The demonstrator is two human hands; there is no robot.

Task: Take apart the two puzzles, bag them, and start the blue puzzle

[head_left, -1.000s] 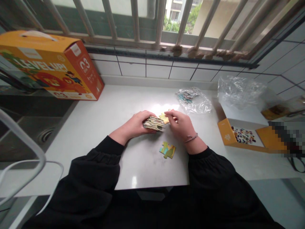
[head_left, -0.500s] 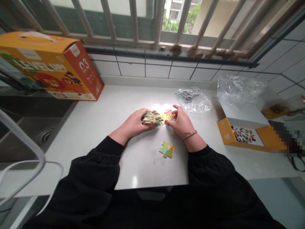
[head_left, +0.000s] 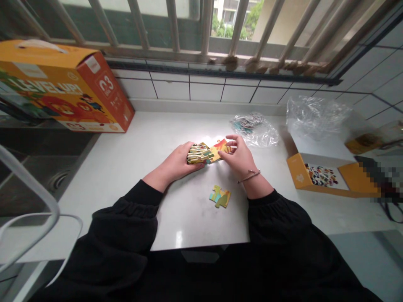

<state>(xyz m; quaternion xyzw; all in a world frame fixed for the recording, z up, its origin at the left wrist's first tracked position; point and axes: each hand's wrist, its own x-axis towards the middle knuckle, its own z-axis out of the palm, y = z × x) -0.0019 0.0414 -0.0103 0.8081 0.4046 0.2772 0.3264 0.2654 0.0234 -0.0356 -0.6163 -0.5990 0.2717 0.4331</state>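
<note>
My left hand (head_left: 182, 161) is wrapped round a thick stack of puzzle pieces (head_left: 198, 154), their cut edges facing me. At the stack's right end, my right hand (head_left: 239, 156) pinches an orange and yellow puzzle piece (head_left: 219, 149) between thumb and fingers. That piece touches or overlaps the stack; I cannot tell whether it is fully apart from it. Nearer to me, a single green and yellow puzzle piece (head_left: 220, 197) lies flat on the white counter (head_left: 192, 222).
A clear plastic bag (head_left: 256, 128) with more pieces lies behind my right hand. At right stands an opened orange box (head_left: 324, 178) with small pieces inside and plastic wrap (head_left: 317, 115) on top. A large orange carton (head_left: 66, 88) stands at left by the sink (head_left: 40, 167).
The orange and yellow piece has tilted upward in my right hand, and that hand's fingers have shifted slightly. My left hand keeps its hold on the stack.
</note>
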